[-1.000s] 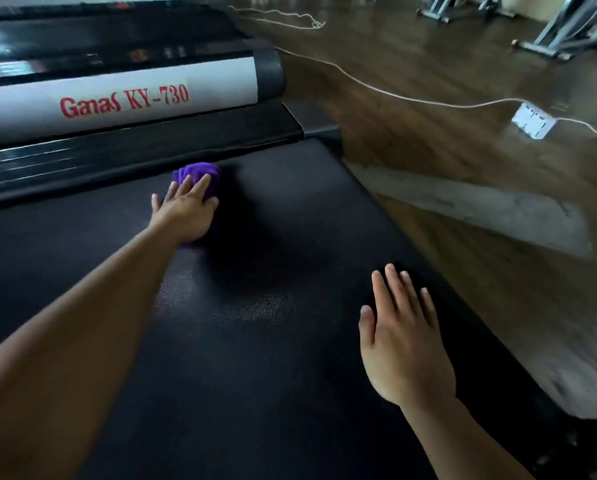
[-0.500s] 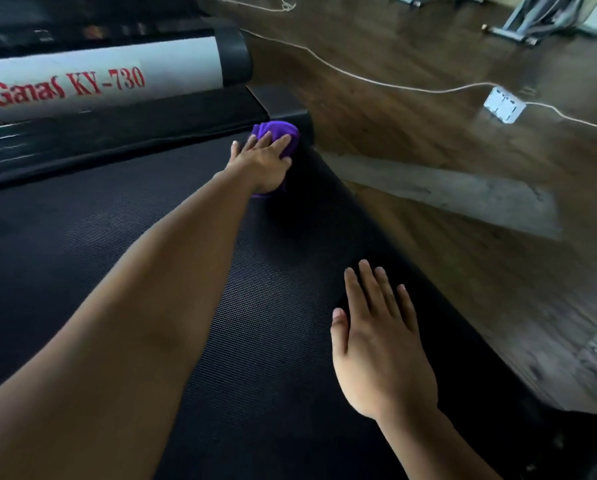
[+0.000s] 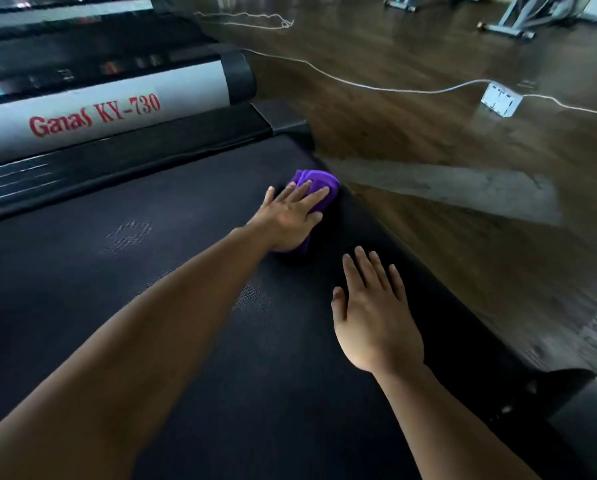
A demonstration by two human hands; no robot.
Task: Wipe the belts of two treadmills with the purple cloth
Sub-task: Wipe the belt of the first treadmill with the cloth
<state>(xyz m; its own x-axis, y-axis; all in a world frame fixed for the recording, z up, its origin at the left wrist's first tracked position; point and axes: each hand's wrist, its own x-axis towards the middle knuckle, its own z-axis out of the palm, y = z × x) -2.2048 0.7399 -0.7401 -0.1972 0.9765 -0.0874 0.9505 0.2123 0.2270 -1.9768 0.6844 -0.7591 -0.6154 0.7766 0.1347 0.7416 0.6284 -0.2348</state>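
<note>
**Purple cloth (image 3: 316,183) by the belt's right edge**

Bunched up, it lies on the belt (image 3: 151,271), long axis running from the palm toward the far right. The left hand (image 3: 290,216) presses it with straight, spread fingers. Half a second ago it was at the front corner. The right hand (image 3: 376,317) rests flat nearby. Red lettering (image 3: 96,114) reads "Ganas KY-730".

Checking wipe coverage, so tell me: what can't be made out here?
Head view only.
Purple cloth: mostly hidden under the left hand.
Belt: cut off at the left and bottom edges.
White power strip: blurred, sockets unreadable.
</note>
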